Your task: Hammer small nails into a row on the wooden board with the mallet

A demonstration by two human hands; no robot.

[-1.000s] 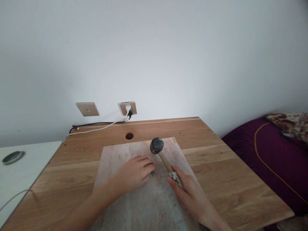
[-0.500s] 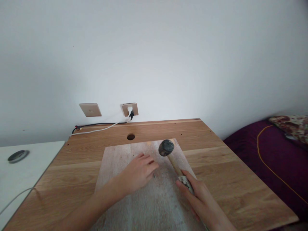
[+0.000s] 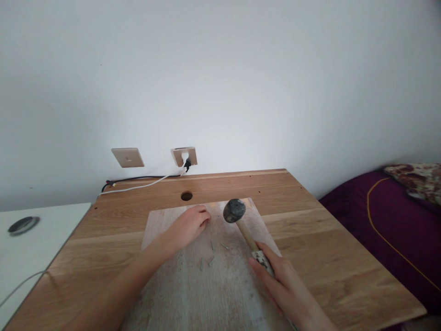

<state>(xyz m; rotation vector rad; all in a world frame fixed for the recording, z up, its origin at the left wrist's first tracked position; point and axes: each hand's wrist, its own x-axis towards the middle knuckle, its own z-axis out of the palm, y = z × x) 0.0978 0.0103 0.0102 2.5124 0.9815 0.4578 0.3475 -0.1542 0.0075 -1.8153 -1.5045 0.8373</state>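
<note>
In my right hand (image 3: 284,280) is a rubber mallet (image 3: 234,210), held by its wooden handle with the black head raised over the board's far right part. My left hand (image 3: 191,224) is at the far side of the pale wooden board (image 3: 193,299), its fingers curled together. Whatever those fingertips pinch, if anything, is hidden. Several loose nails (image 3: 224,246) lie on the board between my hands, just nearer to me than the left fingers. A tiny mark or nail head, too small to tell, shows left of the mallet head.
Under the board is a wooden table (image 3: 310,239) with a round cable hole (image 3: 186,196). Cables (image 3: 148,185) run along its back edge to a wall socket (image 3: 185,157). A white surface (image 3: 44,248) adjoins on the left; purple bedding (image 3: 396,230) lies to the right.
My left hand has moved away and left across the board, uncovering the loose nails. The mallet in my right hand has shifted only slightly left.
</note>
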